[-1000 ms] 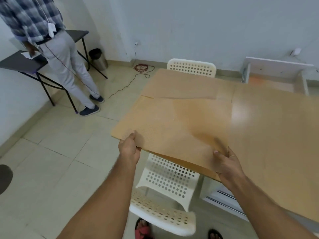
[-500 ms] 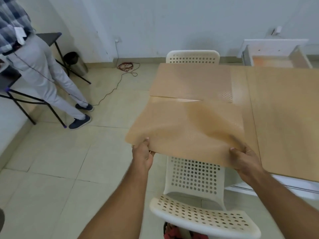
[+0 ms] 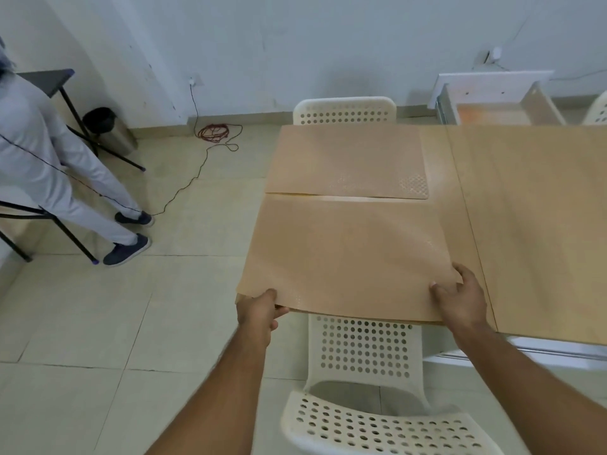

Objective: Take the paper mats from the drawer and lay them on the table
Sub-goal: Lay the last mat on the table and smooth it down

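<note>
Paper mats' support: light wooden rectangular table (image 3: pixel 532 224); both mats lie on its left end, one behind the other.
Near mat: large tan rectangular paper sheet with a faint dotted texture (image 3: pixel 345 254); it lies mostly flat on the table, its near edge along the table's near edge and its near left corner slightly raised.
Far mat: matching tan paper sheet (image 3: pixel 348 159); it lies flat on the table, just beyond the near mat, with a thin gap between them.
Bystander: person in pale trousers and dark shoes (image 3: pixel 49 159), standing at far left beside a black side table (image 3: pixel 46 80).
Near chair: white perforated plastic chair (image 3: pixel 364 356), below the near mat's front edge, between the two forearms.
Drawer: white open drawer (image 3: pixel 492 103) beyond the table's far edge, with something orange-tan on its floor.
Far chair: second white perforated chair (image 3: pixel 345 110), its backrest behind the far mat.
Right hand (image 3: pixel 461 297): on the near mat's near right corner, thumb flat on the sheet, fingers bent at its right edge; grasping or only pressing cannot be determined.
Left hand (image 3: pixel 258 311): pinches the near mat's near left corner, thumb on top, fingers beneath.
Cable: red coil (image 3: pixel 213 131) on the tiled floor by the wall.
</note>
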